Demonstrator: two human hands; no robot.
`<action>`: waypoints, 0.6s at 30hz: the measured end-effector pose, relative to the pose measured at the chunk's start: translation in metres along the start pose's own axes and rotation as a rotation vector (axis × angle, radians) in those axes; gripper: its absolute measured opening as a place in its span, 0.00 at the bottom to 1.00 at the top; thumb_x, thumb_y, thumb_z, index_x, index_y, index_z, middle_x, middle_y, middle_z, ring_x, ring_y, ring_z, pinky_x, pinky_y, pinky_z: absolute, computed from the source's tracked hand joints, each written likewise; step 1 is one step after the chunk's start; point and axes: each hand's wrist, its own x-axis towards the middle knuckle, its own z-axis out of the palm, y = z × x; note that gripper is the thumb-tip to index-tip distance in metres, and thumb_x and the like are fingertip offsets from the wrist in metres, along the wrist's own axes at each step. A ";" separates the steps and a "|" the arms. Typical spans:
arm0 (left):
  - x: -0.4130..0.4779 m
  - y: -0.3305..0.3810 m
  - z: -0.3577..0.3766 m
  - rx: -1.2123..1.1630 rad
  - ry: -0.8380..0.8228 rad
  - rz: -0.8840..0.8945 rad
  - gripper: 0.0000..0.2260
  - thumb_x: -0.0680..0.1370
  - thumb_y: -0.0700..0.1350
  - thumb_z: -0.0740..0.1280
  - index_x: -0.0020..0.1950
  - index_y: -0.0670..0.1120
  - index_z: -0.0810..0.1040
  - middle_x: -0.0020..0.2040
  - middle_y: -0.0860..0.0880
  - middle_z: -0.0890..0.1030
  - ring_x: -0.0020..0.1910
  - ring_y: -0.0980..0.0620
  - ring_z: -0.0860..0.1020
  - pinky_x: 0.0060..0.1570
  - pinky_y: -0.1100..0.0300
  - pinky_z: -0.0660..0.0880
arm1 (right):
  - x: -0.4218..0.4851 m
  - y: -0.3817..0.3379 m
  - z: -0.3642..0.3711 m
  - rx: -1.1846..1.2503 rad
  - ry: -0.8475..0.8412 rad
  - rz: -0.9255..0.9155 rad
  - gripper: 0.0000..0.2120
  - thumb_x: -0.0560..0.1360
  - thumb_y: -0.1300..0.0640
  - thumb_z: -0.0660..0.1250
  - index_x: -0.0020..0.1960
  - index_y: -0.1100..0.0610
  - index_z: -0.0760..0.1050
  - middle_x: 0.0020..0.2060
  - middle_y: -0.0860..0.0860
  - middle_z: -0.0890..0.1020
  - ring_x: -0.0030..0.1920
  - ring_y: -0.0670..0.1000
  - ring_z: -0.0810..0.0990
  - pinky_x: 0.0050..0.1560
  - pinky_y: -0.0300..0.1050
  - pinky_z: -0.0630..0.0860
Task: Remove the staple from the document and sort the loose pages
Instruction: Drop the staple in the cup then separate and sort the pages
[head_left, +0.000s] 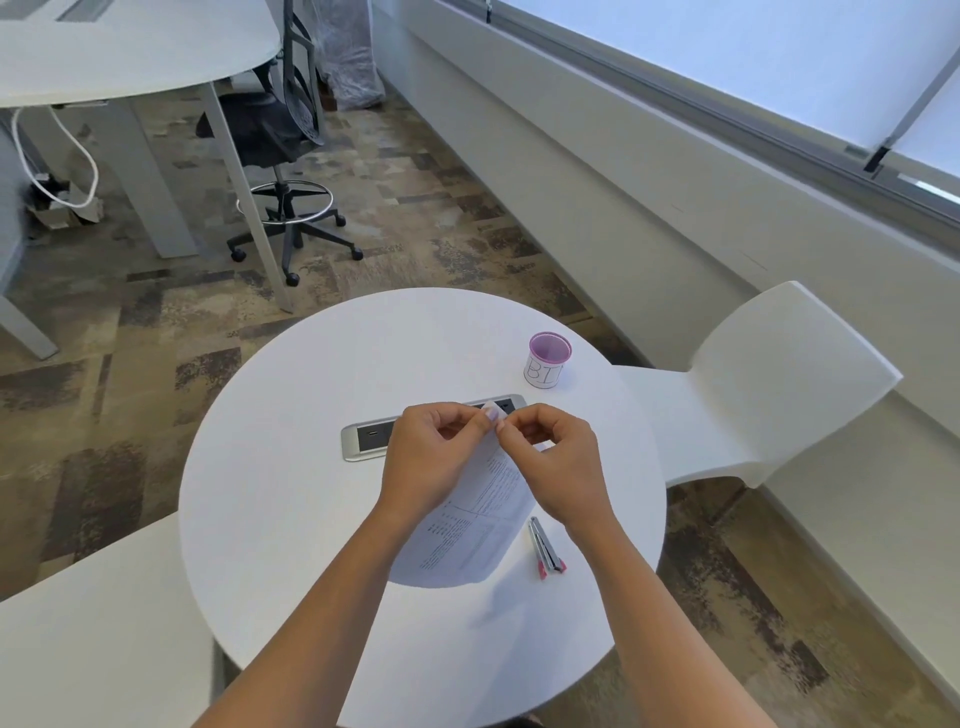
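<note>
A printed document (475, 525) hangs above the round white table (291, 519), lifted by its top corner. My left hand (434, 454) pinches that corner from the left. My right hand (558, 457) pinches the same corner from the right, fingertips almost touching the left ones. The staple itself is too small to make out. A small pink and grey staple remover (546, 546) lies on the table just right of the paper's lower edge.
A pink-rimmed cup labelled "BIN" (547, 361) stands at the table's far right. A grey power socket strip (366, 439) is set into the tabletop behind my hands. White chairs (769, 395) flank the table; an office chair (283, 156) stands beyond.
</note>
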 end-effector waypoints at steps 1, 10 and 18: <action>0.000 0.000 0.001 -0.016 0.013 0.000 0.10 0.74 0.56 0.71 0.40 0.52 0.87 0.36 0.54 0.86 0.36 0.57 0.80 0.40 0.58 0.74 | -0.001 0.001 0.002 -0.009 0.030 -0.030 0.07 0.72 0.54 0.73 0.37 0.55 0.80 0.31 0.45 0.82 0.34 0.40 0.77 0.37 0.29 0.72; 0.007 0.004 0.012 -0.127 0.087 -0.012 0.11 0.75 0.54 0.71 0.40 0.49 0.87 0.38 0.52 0.86 0.40 0.55 0.82 0.43 0.61 0.76 | 0.001 0.006 0.019 0.044 0.221 -0.173 0.04 0.74 0.58 0.71 0.40 0.53 0.78 0.35 0.45 0.81 0.36 0.46 0.78 0.35 0.32 0.71; 0.019 0.004 0.012 -0.117 0.144 -0.023 0.10 0.75 0.55 0.71 0.38 0.52 0.85 0.37 0.56 0.85 0.37 0.60 0.82 0.36 0.71 0.75 | 0.019 0.015 0.019 0.161 0.197 -0.053 0.03 0.76 0.54 0.69 0.44 0.52 0.79 0.38 0.44 0.82 0.37 0.42 0.77 0.34 0.35 0.74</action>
